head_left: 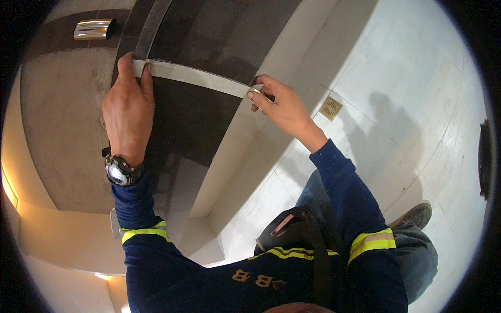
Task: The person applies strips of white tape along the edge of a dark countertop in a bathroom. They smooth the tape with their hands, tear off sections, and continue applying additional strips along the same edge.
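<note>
A pale flat strip (198, 78) lies across a dark glossy panel or countertop (198, 115), running from the wall side to its outer edge. My left hand (129, 112) is at the strip's left end, thumb and forefinger pressed on either side of it. At the other end, my right hand (287, 107) pinches the strip between thumb and fingers, by the panel's pale edge. A small shiny bit shows at those right fingertips. Whether the strip is tape or something stiffer I cannot tell.
A shiny metal fixture (94, 29) sits on the brownish wall at upper left. Below the panel runs a white ledge (224, 151). On the pale tiled floor are a square brass drain grate (330, 108) and my shoe (417, 215). A dark bag (282, 229) hangs at my front.
</note>
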Available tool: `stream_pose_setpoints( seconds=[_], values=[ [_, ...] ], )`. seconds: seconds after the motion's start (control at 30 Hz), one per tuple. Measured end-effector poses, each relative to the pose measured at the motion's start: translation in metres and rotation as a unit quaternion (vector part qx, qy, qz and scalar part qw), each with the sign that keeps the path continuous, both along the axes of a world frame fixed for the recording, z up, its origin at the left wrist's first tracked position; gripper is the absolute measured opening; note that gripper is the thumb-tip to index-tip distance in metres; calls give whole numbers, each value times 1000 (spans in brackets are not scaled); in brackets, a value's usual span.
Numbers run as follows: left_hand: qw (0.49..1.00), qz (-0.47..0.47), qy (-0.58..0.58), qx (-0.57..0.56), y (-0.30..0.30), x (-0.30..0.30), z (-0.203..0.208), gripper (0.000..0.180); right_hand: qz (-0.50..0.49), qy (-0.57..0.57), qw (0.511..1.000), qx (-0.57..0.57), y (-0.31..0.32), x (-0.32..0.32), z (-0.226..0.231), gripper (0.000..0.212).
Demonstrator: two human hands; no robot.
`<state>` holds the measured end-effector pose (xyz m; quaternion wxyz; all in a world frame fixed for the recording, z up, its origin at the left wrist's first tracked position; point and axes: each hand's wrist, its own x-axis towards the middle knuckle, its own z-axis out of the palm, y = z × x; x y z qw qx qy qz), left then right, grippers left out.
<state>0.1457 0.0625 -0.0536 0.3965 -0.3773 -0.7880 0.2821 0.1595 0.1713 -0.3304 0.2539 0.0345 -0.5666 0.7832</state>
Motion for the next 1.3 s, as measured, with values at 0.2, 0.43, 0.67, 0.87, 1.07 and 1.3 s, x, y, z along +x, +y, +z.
stream_pose_setpoints(
  seconds=[0.2, 0.43, 0.67, 0.87, 1.07, 1.3],
  values=[
    [1000, -7, -19, -7, -2, 2, 5, 38, -15, -3, 999, -32, -1, 2, 9, 33],
    [1000, -7, -6, 1, 2, 4, 4, 29, -8, 4, 999, -38, -3, -2, 8, 30],
    [999, -43, 10, 9, 5, -5, -2, 28, 6, 16, 998, -62, -6, -5, 1, 30],
    [996, -76, -40, 36, 0, -12, -4, 49, 20, 17, 998, -63, -8, -14, -4, 33],
    [961, -246, -87, -92, -36, -7, -36, 74, 19, -17, 999, -22, -4, -17, -4, 34],
    [986, -129, -84, -60, -61, -23, -60, 98, 46, 5, 997, -62, -4, -14, -1, 31]
  ],
)
